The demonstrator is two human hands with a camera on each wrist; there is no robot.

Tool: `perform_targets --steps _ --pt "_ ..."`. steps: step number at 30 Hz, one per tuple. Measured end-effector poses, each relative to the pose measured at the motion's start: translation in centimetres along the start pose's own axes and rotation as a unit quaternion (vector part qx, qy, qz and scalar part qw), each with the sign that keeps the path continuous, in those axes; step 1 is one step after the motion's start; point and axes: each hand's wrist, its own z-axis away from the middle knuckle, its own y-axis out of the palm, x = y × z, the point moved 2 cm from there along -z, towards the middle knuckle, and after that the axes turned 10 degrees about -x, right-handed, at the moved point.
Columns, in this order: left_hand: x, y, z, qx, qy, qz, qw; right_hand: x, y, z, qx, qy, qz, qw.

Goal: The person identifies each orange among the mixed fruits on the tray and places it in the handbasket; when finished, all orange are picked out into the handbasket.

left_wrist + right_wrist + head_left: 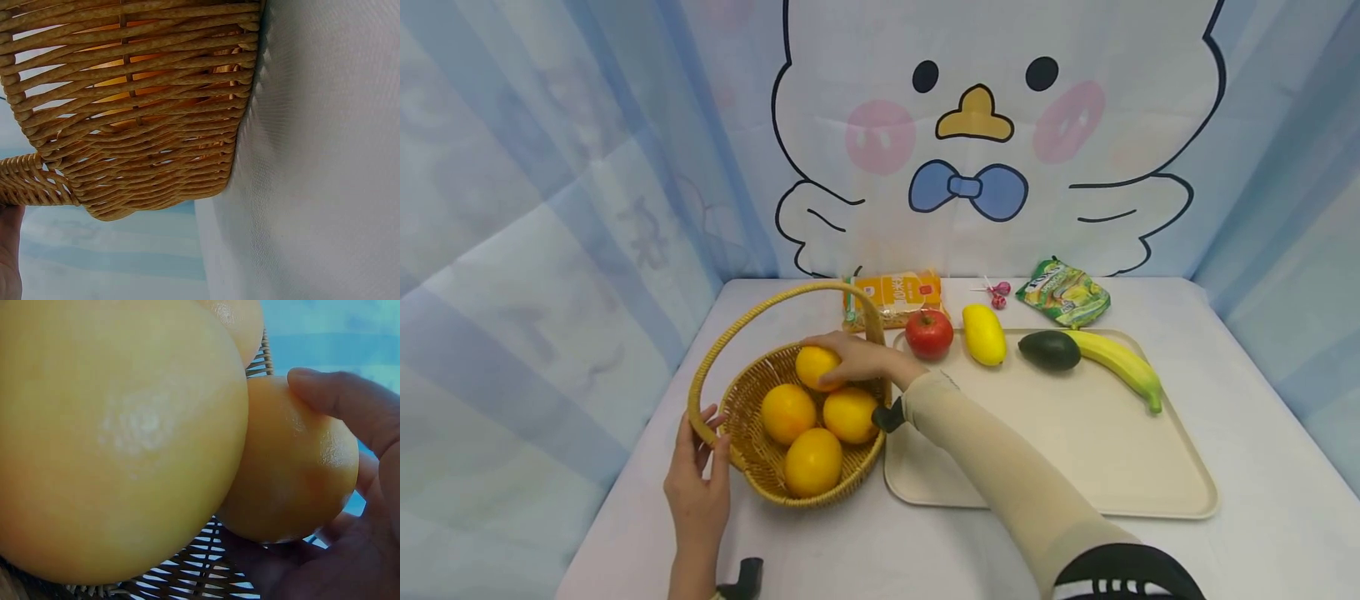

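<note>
A woven basket (747,400) with a tall arched handle stands at the left of the table, holding several oranges (813,462). My left hand (697,487) grips the handle's near-left base, thumb on one side and fingers on the other. In the left wrist view, part of that hand (9,256) shows against the handle (31,181). Reaching into the far side of the basket, my right hand (859,357) holds one orange (815,367). The right wrist view shows thumb and fingers around this orange (290,469), while a nearer orange (119,437) covers much of the frame.
Right of the basket lies a beige tray (1052,450). On it are a red apple (929,334), a yellow mango (984,335), a dark green avocado (1049,351) and a banana (1120,363). Behind are an orange packet (898,298), lollipops (999,293) and a green bag (1064,293).
</note>
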Motion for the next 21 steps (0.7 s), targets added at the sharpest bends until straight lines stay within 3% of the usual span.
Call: perform_targets --steps 13,21 --pt "-0.13 -0.1 0.03 0.005 -0.009 0.007 0.9999 0.12 0.23 -0.01 0.009 -0.009 0.002 1.0" --pt "-0.04 -0.04 0.01 -0.003 0.002 0.011 0.9999 -0.2 0.02 0.2 0.026 0.028 0.044 0.998"
